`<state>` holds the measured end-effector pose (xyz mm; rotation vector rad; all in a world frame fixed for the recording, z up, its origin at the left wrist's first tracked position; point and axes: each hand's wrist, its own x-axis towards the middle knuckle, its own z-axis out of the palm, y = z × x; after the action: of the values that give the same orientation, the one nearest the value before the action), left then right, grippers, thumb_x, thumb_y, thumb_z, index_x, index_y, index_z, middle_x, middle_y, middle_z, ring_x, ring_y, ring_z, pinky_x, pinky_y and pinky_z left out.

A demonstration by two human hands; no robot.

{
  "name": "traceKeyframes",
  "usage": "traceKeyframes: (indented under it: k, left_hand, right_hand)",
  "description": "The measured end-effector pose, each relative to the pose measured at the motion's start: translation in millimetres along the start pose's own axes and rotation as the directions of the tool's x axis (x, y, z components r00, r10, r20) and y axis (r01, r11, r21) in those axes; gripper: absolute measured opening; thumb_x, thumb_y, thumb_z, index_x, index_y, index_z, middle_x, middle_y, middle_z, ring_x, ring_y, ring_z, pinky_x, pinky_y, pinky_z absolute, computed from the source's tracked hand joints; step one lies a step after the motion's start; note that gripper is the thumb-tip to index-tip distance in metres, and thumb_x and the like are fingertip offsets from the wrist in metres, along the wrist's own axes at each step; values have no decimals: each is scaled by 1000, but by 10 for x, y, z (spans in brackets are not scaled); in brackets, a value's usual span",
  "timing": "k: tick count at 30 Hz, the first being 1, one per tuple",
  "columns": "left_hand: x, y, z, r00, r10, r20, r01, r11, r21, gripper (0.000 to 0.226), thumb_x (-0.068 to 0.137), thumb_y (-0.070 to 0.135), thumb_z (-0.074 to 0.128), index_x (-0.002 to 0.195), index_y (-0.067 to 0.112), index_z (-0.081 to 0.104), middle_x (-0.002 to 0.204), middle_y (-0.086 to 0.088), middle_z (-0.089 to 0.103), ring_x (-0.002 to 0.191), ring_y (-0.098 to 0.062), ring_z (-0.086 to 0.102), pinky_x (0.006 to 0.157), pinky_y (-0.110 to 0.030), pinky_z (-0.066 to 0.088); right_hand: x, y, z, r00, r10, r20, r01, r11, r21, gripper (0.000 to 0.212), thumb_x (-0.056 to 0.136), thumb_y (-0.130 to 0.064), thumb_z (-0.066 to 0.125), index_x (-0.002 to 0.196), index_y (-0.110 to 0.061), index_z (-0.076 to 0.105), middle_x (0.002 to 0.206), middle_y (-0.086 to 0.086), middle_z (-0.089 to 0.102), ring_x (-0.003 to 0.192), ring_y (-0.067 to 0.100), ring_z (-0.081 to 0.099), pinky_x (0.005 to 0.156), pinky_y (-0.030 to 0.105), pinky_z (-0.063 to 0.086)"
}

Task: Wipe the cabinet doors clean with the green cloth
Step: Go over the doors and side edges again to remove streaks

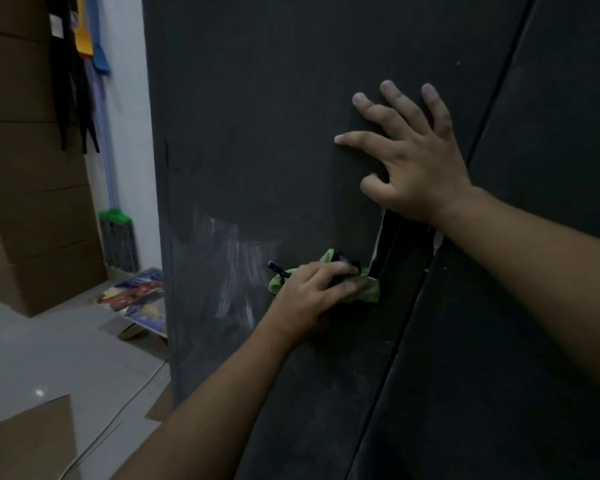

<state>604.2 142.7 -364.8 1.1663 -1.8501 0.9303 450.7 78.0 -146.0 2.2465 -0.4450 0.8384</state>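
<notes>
Mid-wipe: left hand (309,292) presses green cloth (370,294) onto the cabinet door (257,133); fingers blurred, curled or flat I can't tell. Right hand (413,168) braces above, splayed flat. Next, probably the smears (222,258) just beside the cloth.

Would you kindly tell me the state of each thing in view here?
cabinet door, smeared with pale streaks beside the cloth.
green cloth, bunched, pressed on the door.
left hand, grips the cloth.
right hand, fingers spread, flat on the door.
handle, shiny, lower end beside the cloth.
mop, upright against the wall.
</notes>
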Motion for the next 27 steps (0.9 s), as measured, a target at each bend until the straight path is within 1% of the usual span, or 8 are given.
traceKeyframes:
  k: [4, 6, 8, 13, 17, 19, 23, 27]
  left_hand:
    - [-318, -226, -163, 997, -20, 73, 16, 999, 44, 39, 88, 17, 69, 125, 29, 67, 129, 1, 57, 107, -21, 57, 88, -40, 46]
    - [-384, -339, -210, 982, -190, 5, 190, 979, 70, 53, 76, 14, 79, 125, 28, 63, 130, 2, 50, 108, -21, 52, 86, -43, 44]
    - [-329, -431, -269, 900, -429, -79, 434, 899, 63, 70, 66, 8, 76, 128, 30, 52, 131, 1, 42, 113, -24, 44, 89, -42, 37]
    - [-170, -717, -330, 565, -775, -285, 789, 608, -90, 48, 77, 12, 46, 124, 22, 42, 127, -14, 40, 109, -34, 41, 93, -40, 31]
    - [-332, -1187, -535, 161, -930, -331, 955, 231, -184, 38, 98, 26, 41, 131, 7, 39, 139, -23, 32, 124, -40, 35, 106, -50, 34]
    - [-421, -1413, -692, 22, -946, -324, 976, 91, -198, 39, 103, 31, 44, 133, 8, 36, 144, -21, 28, 130, -39, 32, 104, -47, 33]
    - [-502, -1569, -780, -42, -953, -299, 978, 21, -207, 40, 103, 33, 45, 133, 10, 34, 143, -20, 30, 131, -41, 33, 105, -48, 35]
    - [-488, -1373, -645, -34, -949, -313, 979, 32, -202, 38, 103, 33, 46, 130, 8, 37, 136, -23, 33, 123, -41, 38, 100, -46, 35]
  right_hand:
    - [161, -323, -11, 992, 45, 116, -45, 999, -4, 62, 80, -52, 37, 140, -45, 52, 164, 0, 24, 153, 37, 4, 118, 65, -11]
    - [202, -428, 77, 985, 34, 167, -16, 994, -110, 66, 83, -59, 30, 148, -49, 38, 168, 2, 6, 152, 41, -10, 116, 69, -12]
    - [213, -460, 159, 982, 23, 185, 15, 979, -205, 70, 85, -67, 23, 153, -50, 27, 169, 5, -6, 150, 45, -18, 114, 73, -11]
    - [222, -445, 173, 975, 6, 222, 43, 975, -217, 78, 81, -74, 20, 155, -47, 20, 168, 6, -16, 147, 46, -25, 111, 74, -13]
    - [229, -425, 139, 971, 2, 237, 25, 993, -112, 82, 76, -74, 17, 154, -48, 25, 167, 2, -18, 147, 41, -29, 110, 70, -20]
    - [229, -429, 143, 973, -5, 231, 31, 994, -107, 83, 75, -73, 19, 153, -47, 27, 168, 2, -16, 147, 42, -28, 109, 70, -20]
    - [239, -437, 143, 974, -11, 228, 32, 996, -89, 80, 75, -69, 24, 152, -46, 33, 169, 1, -11, 148, 43, -27, 111, 72, -18]
    - [229, -439, 143, 976, -21, 217, 40, 996, -83, 79, 76, -67, 27, 150, -45, 37, 169, 0, -8, 148, 42, -27, 111, 73, -17]
